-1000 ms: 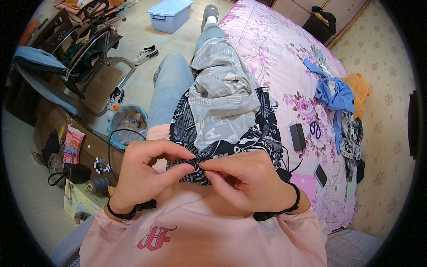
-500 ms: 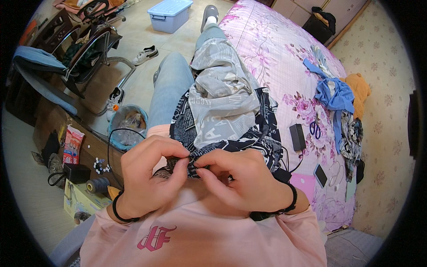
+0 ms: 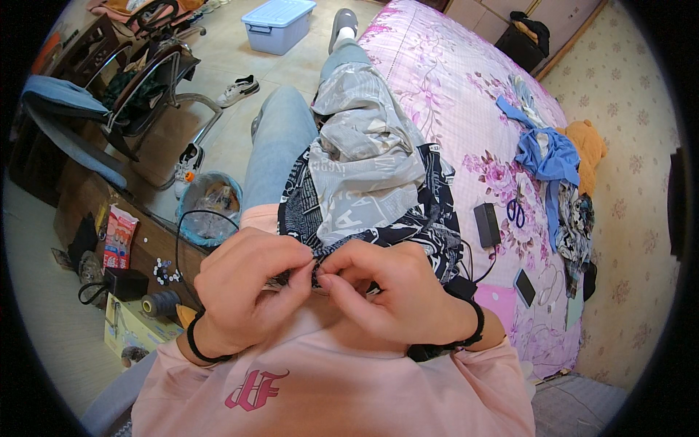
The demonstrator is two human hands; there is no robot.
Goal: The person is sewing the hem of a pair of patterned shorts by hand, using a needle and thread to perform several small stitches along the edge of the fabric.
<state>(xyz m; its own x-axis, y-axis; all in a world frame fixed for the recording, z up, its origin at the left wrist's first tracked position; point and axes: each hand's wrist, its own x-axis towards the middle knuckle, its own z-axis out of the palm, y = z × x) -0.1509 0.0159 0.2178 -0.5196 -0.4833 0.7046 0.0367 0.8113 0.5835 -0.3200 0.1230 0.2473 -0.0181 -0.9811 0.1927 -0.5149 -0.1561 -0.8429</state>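
Observation:
Across my lap lies a black garment with white print [image 3: 437,218], its pale grey inner side [image 3: 364,182] turned outward over my thigh. My left hand [image 3: 251,280] pinches the garment's near edge between thumb and fingertips. Right beside it, my right hand [image 3: 386,288] pinches the same edge, so the two sets of fingertips nearly meet. Whether a needle or thread sits between them is too small to make out. Both wrists wear a black band.
At right, the flowered bed [image 3: 415,65] holds scissors [image 3: 515,213], a black box-shaped adapter [image 3: 486,225], a phone [image 3: 524,288] and blue clothing [image 3: 550,156]. To the left are a lined bin [image 3: 211,207], a grey thread spool [image 3: 160,303] and a chair [image 3: 156,87]. A blue storage box [image 3: 278,29] stands beyond.
My left hand has shifted and turned slightly, its fingers now lying closer over the cloth edge. The right hand has barely moved and keeps its pinch.

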